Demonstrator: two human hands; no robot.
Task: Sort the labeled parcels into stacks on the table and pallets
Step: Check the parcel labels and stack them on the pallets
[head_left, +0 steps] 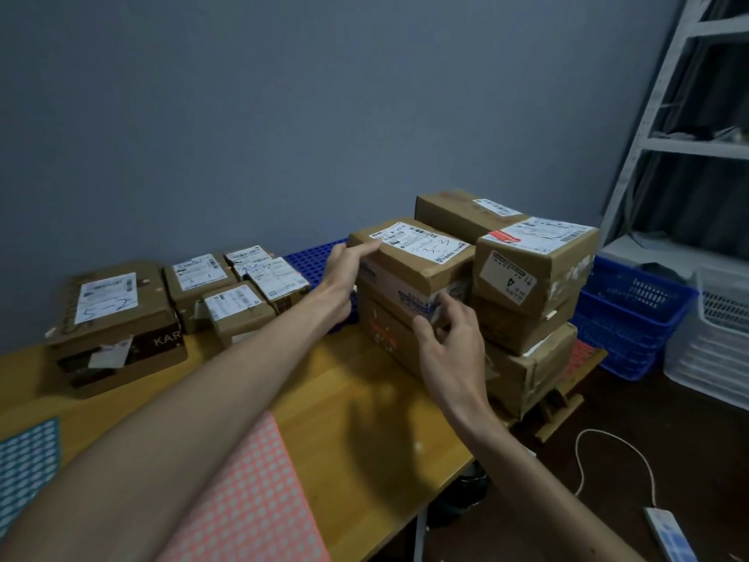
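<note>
Both hands are on the top parcel [413,253], marked 3-3, which crowns a stack at the right end of the surface [364,399].
The left hand [342,273] lays straight fingers along the parcel's far left edge, and the right hand [450,342] curls round its near corner. The parcel sits askew on the stack [385,330], so an uneven pull could tip it or drag the neighbouring stack [531,277] that touches it. Beyond on the floor stand a blue basket [632,318] and a white basket [717,350]; their contents cannot be made out.
</note>
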